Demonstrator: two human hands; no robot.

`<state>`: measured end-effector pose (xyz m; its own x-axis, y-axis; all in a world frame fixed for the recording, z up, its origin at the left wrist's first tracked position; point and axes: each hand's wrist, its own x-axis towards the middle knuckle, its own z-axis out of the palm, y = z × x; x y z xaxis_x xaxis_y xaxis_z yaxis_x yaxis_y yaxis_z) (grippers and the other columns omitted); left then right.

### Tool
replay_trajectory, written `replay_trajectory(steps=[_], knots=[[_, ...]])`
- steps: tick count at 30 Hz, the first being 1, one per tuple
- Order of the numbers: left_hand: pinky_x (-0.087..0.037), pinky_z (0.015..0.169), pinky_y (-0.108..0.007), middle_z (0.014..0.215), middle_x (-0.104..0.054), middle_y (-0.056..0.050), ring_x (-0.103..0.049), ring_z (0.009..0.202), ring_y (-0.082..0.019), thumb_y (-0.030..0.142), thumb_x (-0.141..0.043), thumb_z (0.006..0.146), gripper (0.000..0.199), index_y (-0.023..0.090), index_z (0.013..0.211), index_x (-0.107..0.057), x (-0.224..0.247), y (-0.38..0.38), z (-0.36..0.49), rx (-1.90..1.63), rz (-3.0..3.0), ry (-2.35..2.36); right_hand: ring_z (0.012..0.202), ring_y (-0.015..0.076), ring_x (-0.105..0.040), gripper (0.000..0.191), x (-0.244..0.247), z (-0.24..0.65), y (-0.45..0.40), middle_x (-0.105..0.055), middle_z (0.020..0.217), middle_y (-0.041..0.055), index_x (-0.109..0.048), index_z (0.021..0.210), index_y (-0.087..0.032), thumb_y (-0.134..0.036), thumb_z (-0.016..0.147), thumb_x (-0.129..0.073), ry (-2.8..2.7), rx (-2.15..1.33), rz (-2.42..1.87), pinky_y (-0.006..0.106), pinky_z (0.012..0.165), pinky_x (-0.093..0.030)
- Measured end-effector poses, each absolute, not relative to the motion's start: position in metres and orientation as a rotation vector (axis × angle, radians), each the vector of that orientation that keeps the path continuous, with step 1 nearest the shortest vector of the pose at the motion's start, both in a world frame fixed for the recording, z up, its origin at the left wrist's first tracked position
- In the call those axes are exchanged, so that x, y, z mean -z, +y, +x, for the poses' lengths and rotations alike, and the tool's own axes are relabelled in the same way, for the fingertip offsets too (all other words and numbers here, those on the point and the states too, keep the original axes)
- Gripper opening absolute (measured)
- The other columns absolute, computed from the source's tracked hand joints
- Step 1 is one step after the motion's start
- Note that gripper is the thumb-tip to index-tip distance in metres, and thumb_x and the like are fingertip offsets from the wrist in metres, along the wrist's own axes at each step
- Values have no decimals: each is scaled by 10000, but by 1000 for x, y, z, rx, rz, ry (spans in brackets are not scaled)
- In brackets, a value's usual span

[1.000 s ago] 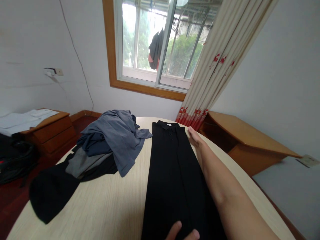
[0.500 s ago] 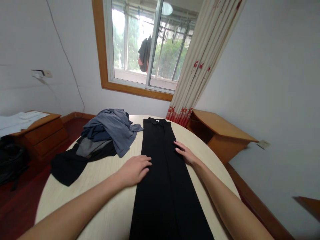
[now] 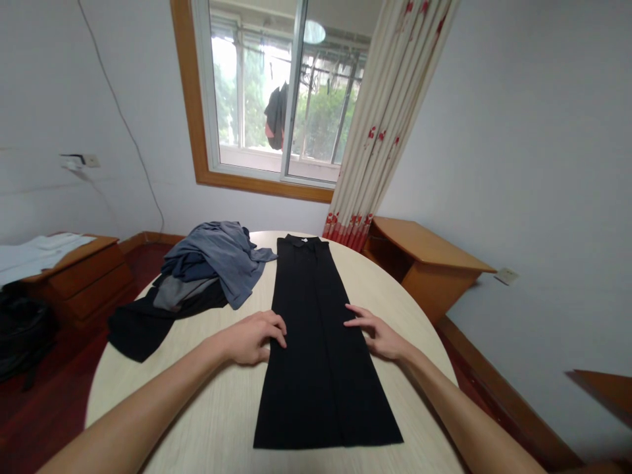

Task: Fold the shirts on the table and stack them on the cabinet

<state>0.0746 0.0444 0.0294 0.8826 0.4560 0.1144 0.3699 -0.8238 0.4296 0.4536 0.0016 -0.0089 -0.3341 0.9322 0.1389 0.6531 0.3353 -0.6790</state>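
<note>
A pair of black trousers (image 3: 313, 368) lies lengthwise on the round table (image 3: 207, 415), its waistband at the far end and its hems towards me. At the left edge, my left hand (image 3: 254, 337) has curled fingers on top of the cloth, with the thumb low beside the edge and partly hidden. My right hand (image 3: 379, 332) holds the opposite edge, two fingers lying over the fabric and the thumb out of sight. The trousers look flat and smooth between both hands.
Left on the table sits a heap of grey, blue and black clothes (image 3: 217, 253), close to the waistband. A wooden desk (image 3: 429, 253) stands beyond the table's right rim. At far left is a drawer cabinet (image 3: 93, 276) with white cloth on it.
Both hands have shifted down the trousers towards the hems, and their fingers have gone from lying flat to curling at the edges. The hems have come into view.
</note>
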Motion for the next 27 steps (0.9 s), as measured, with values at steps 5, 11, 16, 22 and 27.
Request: replay_trajectory(steps=[5, 11, 16, 22, 27], knots=[[-484, 875, -285, 886, -706, -7, -632, 904, -180, 31, -599, 718, 314, 237, 878, -774, -34, 36, 80, -270, 2621, 502, 1433, 349, -340, 222, 3, 444, -34, -487, 1485, 85, -799, 949, -309, -449, 788, -739, -2145, -694, -1346, 611, 1155, -260], [-469, 616, -215, 788, -702, -17, -623, 683, -135, 177, -693, 766, 110, 184, 833, -781, -62, 17, 73, -84, 2231, 310, 991, 238, -654, 237, -44, 420, -78, -702, 878, 66, -787, 783, -303, -462, 884, -644, -2269, -913, -1223, 534, 1142, -310], [-496, 648, -250, 770, -699, -64, -638, 686, -162, 482, -765, 770, 337, 147, 743, -743, -80, 26, 72, -172, 1844, 169, 776, 198, -670, 352, -96, 410, -61, -710, 782, 77, -754, 739, -212, -532, 853, -662, -2184, -1354, -982, 399, 917, -505], [-463, 574, -199, 763, -650, -16, -596, 631, -109, 467, -798, 736, 431, 143, 988, -666, -41, 84, 87, -1058, 1195, 811, 677, 171, -608, 403, -60, 411, 30, -674, 761, 42, -631, 792, -197, -596, 777, -685, -1263, -1076, -1419, 280, 602, -494], [-447, 481, -221, 731, -623, 5, -568, 524, -109, 320, -759, 791, 626, 129, 1303, -452, -6, 101, 78, -939, 1130, 1083, 528, 115, -514, 431, -7, 407, 41, -610, 693, -5, -582, 970, -205, -526, 738, -750, -1081, -1107, -1470, 219, 461, -367]])
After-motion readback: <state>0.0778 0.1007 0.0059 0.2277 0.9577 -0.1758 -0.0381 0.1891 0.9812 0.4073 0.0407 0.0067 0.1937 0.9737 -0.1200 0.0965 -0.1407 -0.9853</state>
